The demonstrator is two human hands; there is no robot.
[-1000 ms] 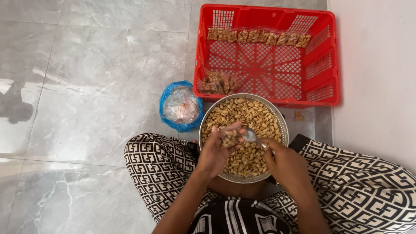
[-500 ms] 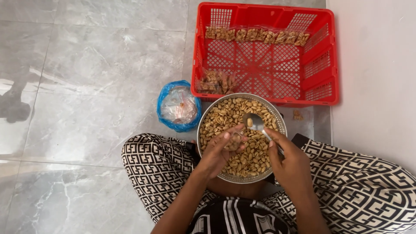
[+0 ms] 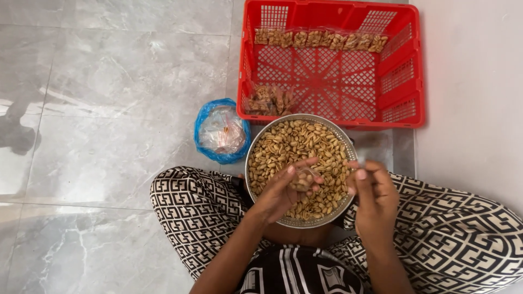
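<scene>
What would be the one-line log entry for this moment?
left hand: holds small packet of nuts over bowl | right hand: beside bowl rim, grip unclear | crate: packets along far wall

A round metal bowl (image 3: 256, 158) heaped with tan roasted peanuts (image 3: 294, 141) is sitting on the grey tile floor (image 3: 109, 81); a small clear packet (image 3: 301, 179), part-filled with peanuts, is hanging above its centre.

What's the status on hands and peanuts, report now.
Left hand holds a small filled bag above the peanut bowl. Right hand closed at the bowl's right edge, contents unclear. Red crate beyond, nothing blocking.
</scene>
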